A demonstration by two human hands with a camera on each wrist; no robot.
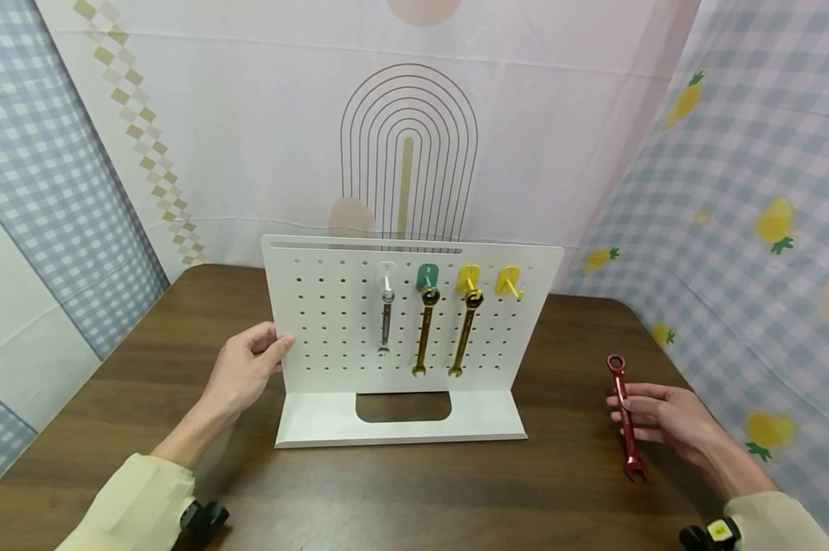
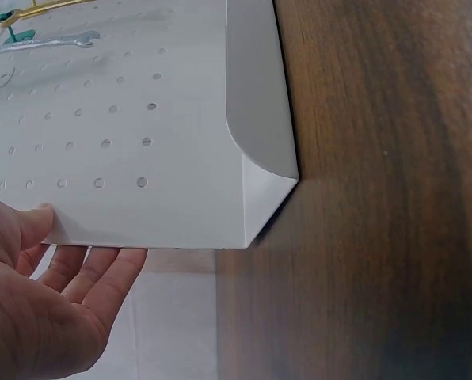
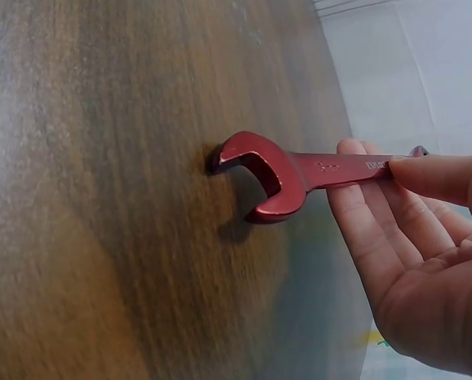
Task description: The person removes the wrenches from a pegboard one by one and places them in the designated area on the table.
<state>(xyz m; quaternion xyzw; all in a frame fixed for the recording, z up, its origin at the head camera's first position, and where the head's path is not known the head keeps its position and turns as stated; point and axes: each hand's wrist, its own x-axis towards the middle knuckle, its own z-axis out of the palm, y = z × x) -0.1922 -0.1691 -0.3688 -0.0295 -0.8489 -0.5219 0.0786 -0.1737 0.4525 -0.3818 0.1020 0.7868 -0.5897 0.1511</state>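
A red combination wrench (image 1: pixel 625 421) is pinched between the thumb and fingers of my right hand (image 1: pixel 672 421), at the right of the table. Its ring end points away from me; the open end (image 3: pixel 260 178) shows large in the right wrist view. My left hand (image 1: pixel 245 371) grips the left edge of a white pegboard stand (image 1: pixel 338 314), thumb on the front and fingers behind. From its hooks hang a small silver wrench (image 1: pixel 386 321) and two gold wrenches, one on the green hook (image 1: pixel 427 275), the other on a yellow hook (image 1: pixel 468 277). The rightmost yellow hook (image 1: pixel 508 282) holds nothing.
The stand's flat base (image 1: pixel 318 421), with a rounded cutout, rests on the brown wooden table (image 1: pixel 359 490). Behind the table hangs a white patterned cloth (image 1: pixel 262 138). A blue checked cloth (image 1: pixel 752 268) borders the right side, close to my right hand.
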